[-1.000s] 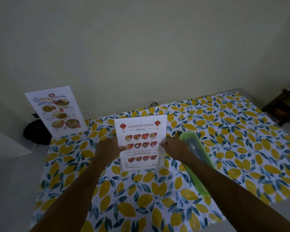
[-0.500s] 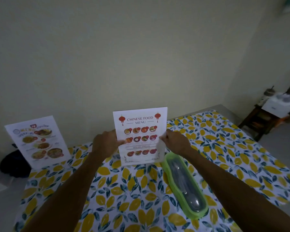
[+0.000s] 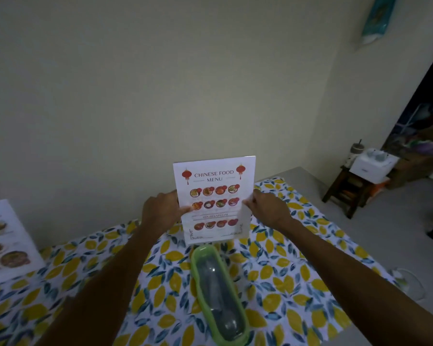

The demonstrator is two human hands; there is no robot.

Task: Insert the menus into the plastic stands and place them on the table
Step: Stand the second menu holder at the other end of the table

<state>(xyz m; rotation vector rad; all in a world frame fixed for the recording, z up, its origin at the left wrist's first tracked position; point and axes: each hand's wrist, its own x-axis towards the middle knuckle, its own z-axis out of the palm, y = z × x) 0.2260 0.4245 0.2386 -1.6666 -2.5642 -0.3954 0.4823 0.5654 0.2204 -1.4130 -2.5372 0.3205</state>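
Observation:
A white "Chinese Food Menu" sheet point(image 3: 214, 193) stands upright above the far side of the table point(image 3: 310, 258), its lower part inside a clear plastic stand point(image 3: 243, 224). My left hand point(image 3: 161, 211) grips the sheet's left edge with the thumb on its front. My right hand point(image 3: 266, 208) pinches the right edge, where the clear plastic meets the paper. A second menu point(image 3: 4, 242) with food photos stands upright at the far left of the table.
A green oblong container point(image 3: 219, 288) with a clear lid lies on the lemon-print tablecloth just in front of the held menu. A wall rises right behind the table. At the right stand a wooden stool point(image 3: 348, 193) with a white box and a small glass object point(image 3: 408, 283).
My view has swung right and up, so the second menu slid toward the left edge. Both hands have carried the Chinese menu toward the table's far side, above the green container's far end.

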